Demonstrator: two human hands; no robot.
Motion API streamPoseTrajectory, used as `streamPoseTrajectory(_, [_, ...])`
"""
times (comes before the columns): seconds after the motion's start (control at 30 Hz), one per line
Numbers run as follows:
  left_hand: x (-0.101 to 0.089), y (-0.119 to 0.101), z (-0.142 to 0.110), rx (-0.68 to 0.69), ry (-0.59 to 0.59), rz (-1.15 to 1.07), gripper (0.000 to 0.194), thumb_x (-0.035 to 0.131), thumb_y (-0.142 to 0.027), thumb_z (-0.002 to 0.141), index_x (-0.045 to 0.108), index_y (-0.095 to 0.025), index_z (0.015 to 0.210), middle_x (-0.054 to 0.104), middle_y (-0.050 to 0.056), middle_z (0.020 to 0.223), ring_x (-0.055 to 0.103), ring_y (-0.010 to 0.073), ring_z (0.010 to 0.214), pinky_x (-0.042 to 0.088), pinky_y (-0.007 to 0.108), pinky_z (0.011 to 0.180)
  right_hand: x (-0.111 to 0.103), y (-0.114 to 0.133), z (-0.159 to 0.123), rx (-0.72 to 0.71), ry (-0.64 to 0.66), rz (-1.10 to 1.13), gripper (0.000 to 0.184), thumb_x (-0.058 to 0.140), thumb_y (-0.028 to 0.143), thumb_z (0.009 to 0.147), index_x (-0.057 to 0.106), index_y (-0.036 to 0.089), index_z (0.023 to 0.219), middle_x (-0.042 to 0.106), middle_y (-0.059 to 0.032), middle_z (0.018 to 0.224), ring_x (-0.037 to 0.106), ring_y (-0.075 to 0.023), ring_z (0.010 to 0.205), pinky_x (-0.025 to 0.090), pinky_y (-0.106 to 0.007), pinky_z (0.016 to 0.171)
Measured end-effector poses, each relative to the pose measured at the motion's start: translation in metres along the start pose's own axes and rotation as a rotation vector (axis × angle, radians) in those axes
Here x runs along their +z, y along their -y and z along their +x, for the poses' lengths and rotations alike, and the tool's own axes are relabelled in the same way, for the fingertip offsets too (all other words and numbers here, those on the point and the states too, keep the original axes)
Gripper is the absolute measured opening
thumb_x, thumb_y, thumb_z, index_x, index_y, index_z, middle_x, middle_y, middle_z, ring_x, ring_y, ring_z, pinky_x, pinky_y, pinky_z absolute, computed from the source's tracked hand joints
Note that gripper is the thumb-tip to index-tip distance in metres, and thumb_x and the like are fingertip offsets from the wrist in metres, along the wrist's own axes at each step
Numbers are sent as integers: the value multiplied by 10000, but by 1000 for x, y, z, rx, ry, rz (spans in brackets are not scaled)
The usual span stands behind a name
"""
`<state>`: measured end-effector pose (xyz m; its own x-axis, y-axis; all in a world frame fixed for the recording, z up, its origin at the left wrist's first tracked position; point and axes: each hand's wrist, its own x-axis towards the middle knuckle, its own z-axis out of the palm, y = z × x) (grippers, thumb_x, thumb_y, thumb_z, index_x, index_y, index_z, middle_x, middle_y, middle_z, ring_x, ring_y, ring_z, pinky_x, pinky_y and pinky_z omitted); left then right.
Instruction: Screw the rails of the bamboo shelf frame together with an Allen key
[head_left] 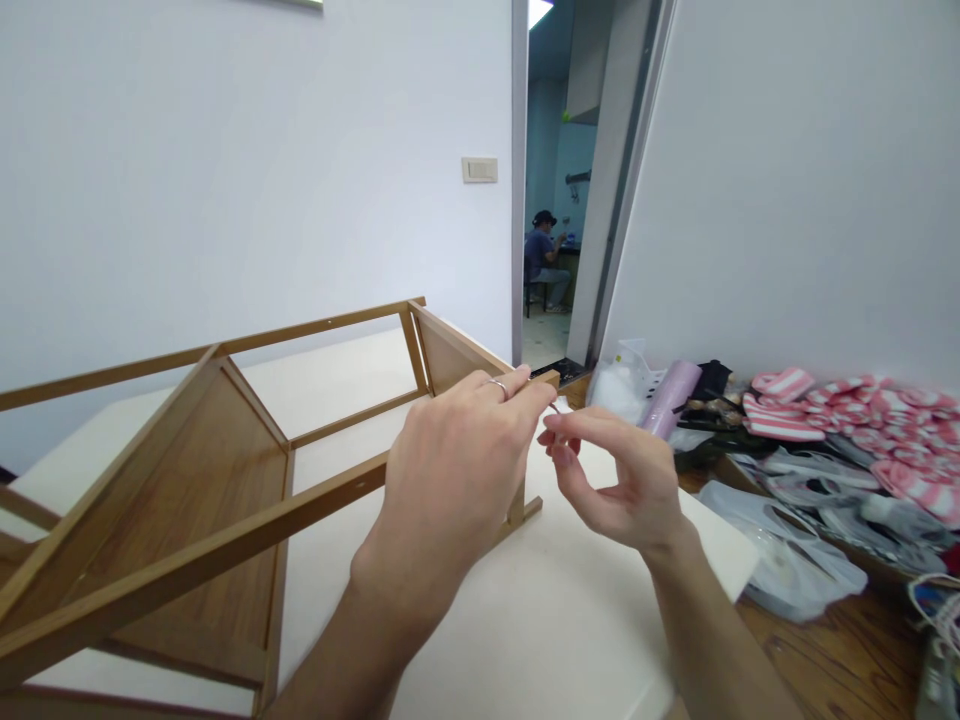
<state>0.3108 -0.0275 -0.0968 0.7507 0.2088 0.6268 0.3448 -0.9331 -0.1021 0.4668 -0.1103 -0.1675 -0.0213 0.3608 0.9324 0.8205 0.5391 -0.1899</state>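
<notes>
A brown wooden shelf frame (247, 535) lies on its side on a white tabletop (570, 610), with its slats and panels reaching away to the left. My left hand (457, 470) is closed over the near right corner of the frame and wears a ring. Its fingers cover most of that corner, where a short wooden end (550, 379) sticks out past them. Just right of it, my right hand (619, 470) pinches at a thin dark piece (555, 407) near my left fingertips. That piece is too small and too covered to name.
Pink-and-white striped cloth goods (847, 410), a purple roll (673, 398) and clear plastic bags (780, 550) lie on the floor at right. Beyond an open doorway (519, 180) a person (546, 255) sits at a counter. A light switch (480, 170) is on the wall.
</notes>
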Motion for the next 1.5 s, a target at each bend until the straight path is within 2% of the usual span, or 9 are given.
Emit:
streamPoseTrajectory(0.1, [0, 1, 0, -8, 9, -18, 186, 568, -184, 990, 698, -266, 1095, 754, 0, 1222, 724, 205, 979, 526, 300, 658, -1, 8, 5, -7, 71, -59, 366, 603, 6, 776, 661, 240, 1052, 719, -10, 866, 690, -151, 741, 582, -273, 654])
streamPoseTrajectory(0.23, [-1, 1, -1, -14, 4, -15, 192, 588, -179, 979, 707, -268, 1100, 747, 8, 1244, 722, 210, 1004, 535, 296, 650, 2, 14, 8, -4, 112, -99, 329, 622, 34, 801, 642, 233, 1062, 727, 7, 827, 668, -130, 670, 576, -249, 622])
streamPoseTrajectory(0.4, [-1, 2, 0, -11, 29, -8, 232, 588, -161, 974, 713, -276, 1131, 732, -7, 1281, 722, 222, 1006, 555, 314, 644, 5, 11, 4, -13, 81, -73, 261, 684, 61, 868, 642, 230, 1063, 766, -5, 874, 703, -125, 691, 587, -240, 653])
streamPoseTrajectory(0.57, [-3, 2, 0, -10, 53, -30, 292, 602, -130, 949, 702, -280, 1179, 717, -9, 1308, 717, 218, 1010, 579, 319, 671, 12, 4, -1, -46, -25, -88, 235, 712, 102, 875, 700, 240, 1065, 754, -26, 861, 709, -161, 718, 587, -278, 640])
streamPoseTrajectory(0.7, [-3, 2, 0, -26, 89, -55, 286, 629, -114, 928, 705, -268, 1157, 708, 9, 1322, 707, 206, 1032, 582, 305, 722, 15, 0, -3, -97, -138, -211, 285, 756, 137, 849, 751, 279, 1095, 673, -27, 862, 673, -162, 710, 588, -299, 623])
streamPoseTrajectory(0.87, [-4, 2, 2, -16, 107, -67, 396, 665, -115, 899, 645, -249, 1272, 711, 31, 1305, 693, 216, 1044, 578, 314, 738, 6, 3, -4, -167, -109, -375, 410, 753, 132, 866, 716, 326, 1226, 632, -49, 976, 682, -170, 808, 625, -322, 697])
streamPoseTrajectory(1.13, [-7, 0, 4, -24, 140, -83, 361, 625, -102, 912, 648, -250, 1240, 713, 19, 1279, 678, 224, 999, 553, 320, 724, 3, -1, -4, -231, -108, -371, 571, 756, 78, 847, 652, 327, 1351, 714, -68, 1046, 713, -217, 864, 627, -366, 692])
streamPoseTrajectory(1.3, [-8, 3, 3, -79, 137, -93, 391, 560, -133, 970, 539, -213, 1353, 739, 46, 966, 712, 220, 846, 521, 291, 652, 9, -2, -3, -222, -195, -362, 609, 763, 69, 836, 647, 353, 1362, 717, -56, 1014, 718, -215, 848, 621, -355, 674])
streamPoseTrajectory(1.5, [-4, 9, 2, -144, 167, -182, 387, 520, -201, 1012, 461, -204, 1394, 760, 91, 1029, 742, 257, 1004, 559, 315, 767, 13, 5, 12, -205, -281, -364, 564, 767, 27, 821, 697, 318, 1298, 724, -30, 935, 706, -152, 744, 601, -273, 634])
